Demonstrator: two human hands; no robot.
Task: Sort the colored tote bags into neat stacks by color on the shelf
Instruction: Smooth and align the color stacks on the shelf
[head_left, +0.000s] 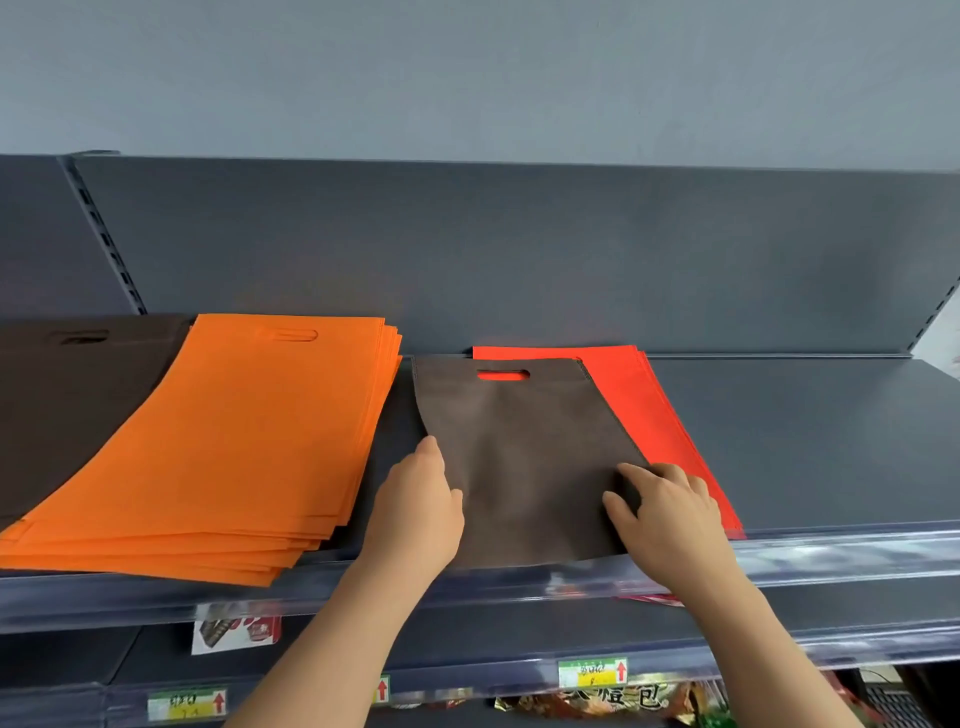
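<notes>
Brown tote bag (519, 457) lies flat on the shelf (805, 441), right of centre, with both hands on its near half. The left hand (415, 504) sits against the bag's left edge: the index finger points straight along that edge and the thumb rests on top of the fabric. The remaining fingers are hidden behind the back of the hand, so it cannot be told whether the edge is pinched or only touched. The right hand (670, 514) covers the bag's right edge near the lower corner. Its fingers are bent and slightly spread, with the fingertips and the thumb on the fabric; whether they gather the fabric or merely press on it cannot be told. The bag's cut-out handle points toward the back panel (519, 249), and red shows through the slot. Directly beneath the bag lies the red stack (654, 405), which protrudes along the bag's far edge and right side. Its near corner reaches the clear front rail (831, 561). The bag's near edge also ends at this rail. To the left, just beside the bag, lies the orange stack (234, 441), fanned so that its layers step out at the right and near sides. Its left part overlaps a dark brown stack (67, 395) at the frame's left margin. Below the rail, a lower shelf edge carries price tags (592, 672) with red arrows, and packaged goods (613, 699) lie underneath.
</notes>
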